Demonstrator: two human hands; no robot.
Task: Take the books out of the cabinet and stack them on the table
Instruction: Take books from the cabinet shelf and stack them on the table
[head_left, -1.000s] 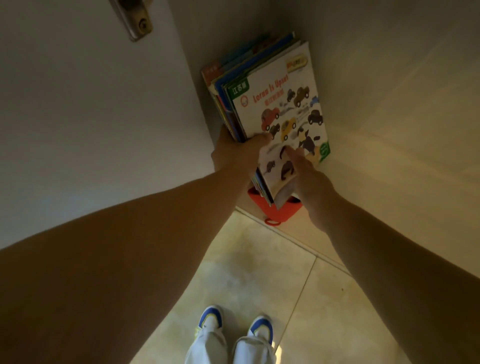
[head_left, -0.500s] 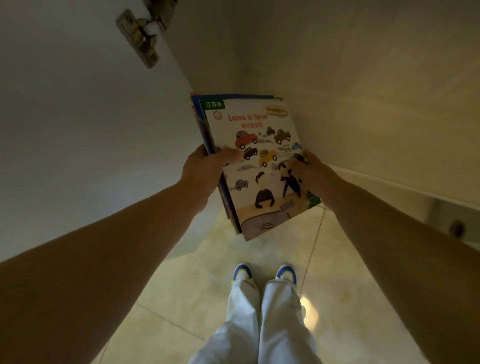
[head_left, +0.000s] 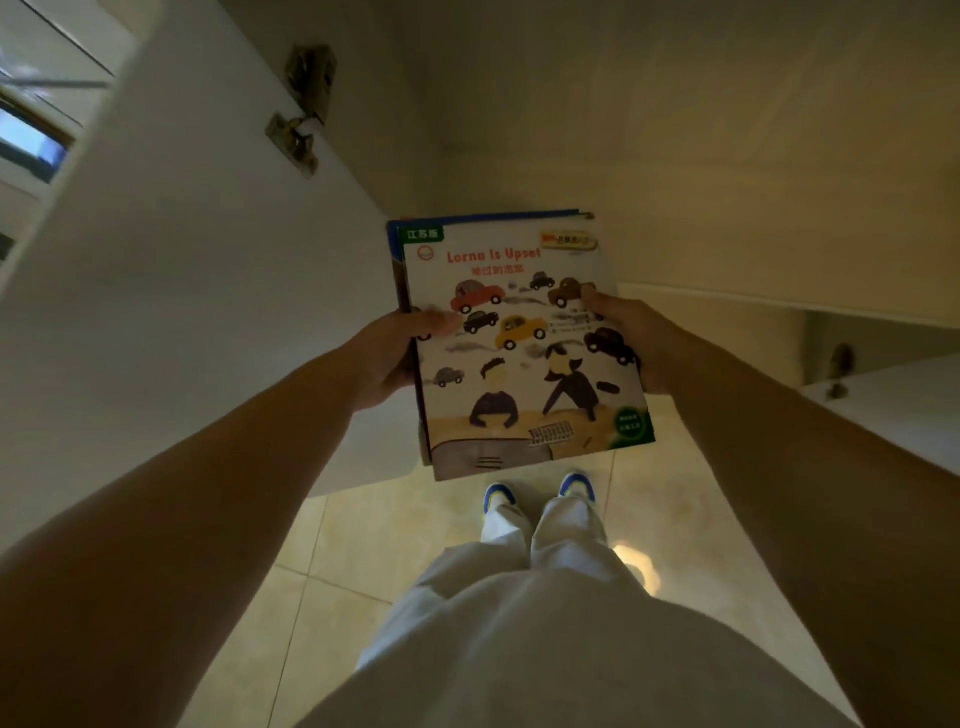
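Observation:
I hold a bundle of several thin picture books (head_left: 519, 374) flat in front of me, above the tiled floor. The top cover reads "Lorna Is Upset" and shows coloured cars and two figures. My left hand (head_left: 395, 353) grips the bundle's left edge, thumb on the cover. At the right edge my right hand (head_left: 631, 332) grips it, thumb on the cover beside the brown car. The books are outside the cabinet (head_left: 623, 130), whose pale interior rises behind them. The table is not in view.
The open white cabinet door (head_left: 182, 260) with its metal hinges (head_left: 301, 130) stands on my left. A second door with a knob (head_left: 839, 369) is at the right. My legs and blue-white shoes (head_left: 540, 493) are below on beige tiles. A window shows top left.
Both hands lifted the bundle off the cabinet shelf and drew it out toward me, turning it from upright to nearly flat. The red bookend on the shelf is out of sight.

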